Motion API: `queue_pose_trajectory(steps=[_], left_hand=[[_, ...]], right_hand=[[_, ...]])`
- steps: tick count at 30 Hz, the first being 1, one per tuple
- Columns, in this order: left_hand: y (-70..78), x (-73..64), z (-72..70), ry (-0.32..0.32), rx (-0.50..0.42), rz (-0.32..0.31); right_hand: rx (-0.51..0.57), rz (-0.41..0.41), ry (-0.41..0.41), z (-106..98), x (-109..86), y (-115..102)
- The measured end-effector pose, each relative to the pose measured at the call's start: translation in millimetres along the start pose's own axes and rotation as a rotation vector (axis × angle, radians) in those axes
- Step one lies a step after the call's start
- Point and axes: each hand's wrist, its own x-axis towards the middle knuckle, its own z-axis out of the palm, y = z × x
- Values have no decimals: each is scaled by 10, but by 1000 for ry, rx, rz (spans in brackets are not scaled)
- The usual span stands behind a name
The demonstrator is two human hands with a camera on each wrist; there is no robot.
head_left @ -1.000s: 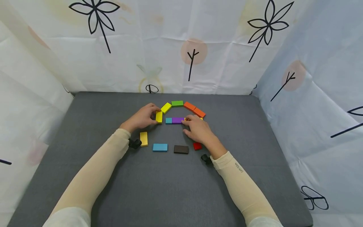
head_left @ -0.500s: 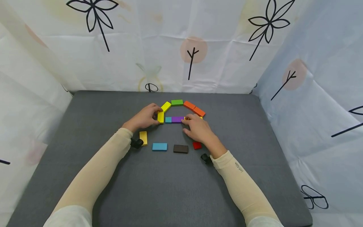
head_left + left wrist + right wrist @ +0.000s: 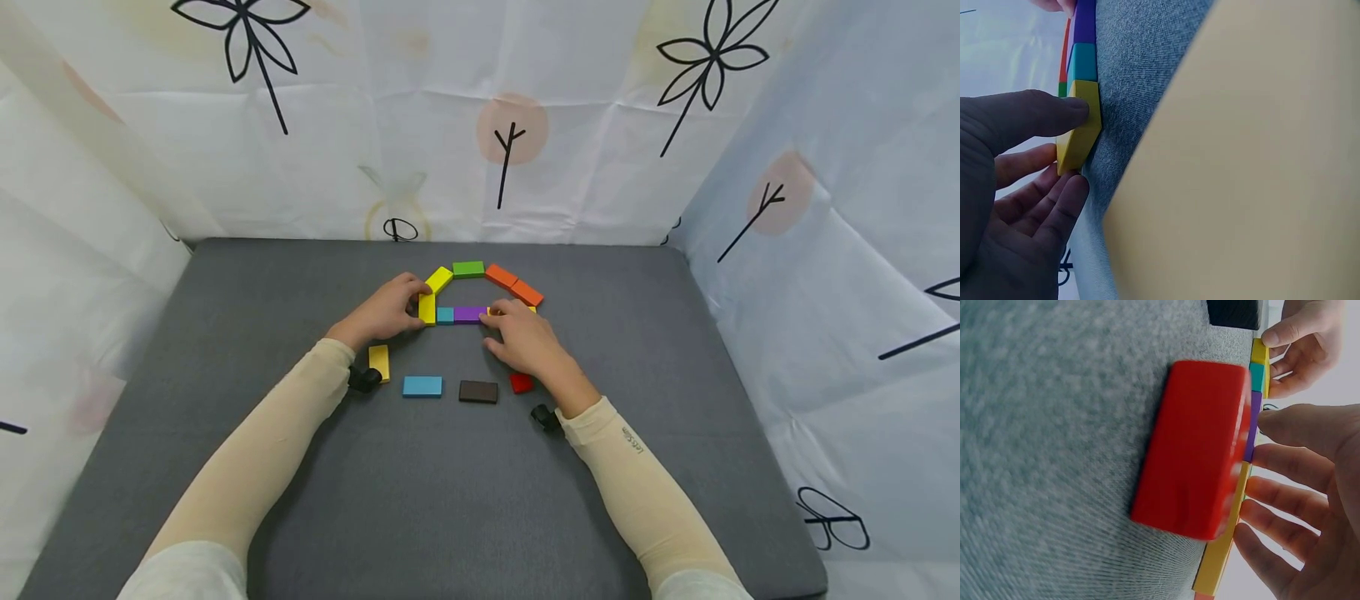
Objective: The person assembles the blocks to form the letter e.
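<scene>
In the head view, my left hand (image 3: 384,312) pinches a yellow block (image 3: 427,309) standing at the left end of the row. The left wrist view shows the thumb (image 3: 1075,112) on its near side and fingers around the other end. Right beside it lie a small teal block (image 3: 446,316) and a purple block (image 3: 470,315). My right hand (image 3: 525,340) rests over the row, its spread fingers touching the purple block and an orange-yellow block (image 3: 1219,556), mostly hidden from above. A yellow block (image 3: 440,280), a green block (image 3: 468,269) and two orange blocks (image 3: 501,276) form the arch behind.
Nearer on the grey table (image 3: 450,500) lie a loose yellow block (image 3: 379,363), a light blue block (image 3: 422,387), a dark brown block (image 3: 478,392) and a red block (image 3: 521,383), partly under the right wrist. Printed white cloth (image 3: 420,125) surrounds the table.
My left hand has slid the yellow block slightly right, bringing it up against the teal block and the end of the arch. The right hand has stayed in place.
</scene>
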Motion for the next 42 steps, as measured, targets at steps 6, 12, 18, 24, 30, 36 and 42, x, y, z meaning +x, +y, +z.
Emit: queue_pose_trajectory(steps=[6,12,18,24,30,36,42], left_hand=[[4,-24,-13,10,-4,-5],[-11,-33,-10,25,14,-2],[-19,-67,-23,36,20,-5],[16,-199,-68,58,-6,-30],[43,-511,-117,100,-24,-63],[31,-887,-138,92,-50,-56],[-21,-1192,-114,100,-75,-39]], right_hand=[[-10,-1,-1,-15,10,-13],[-8,-5,-3,-24,21,-26],[2,-10,-1,-20,18,-34],[1,-5,-6,-18,6,-53],[1,-1,-21,-14,-9,-75],[1,-5,-11,-16,-20,-63],[9,-10,1,-18,-23,-39]])
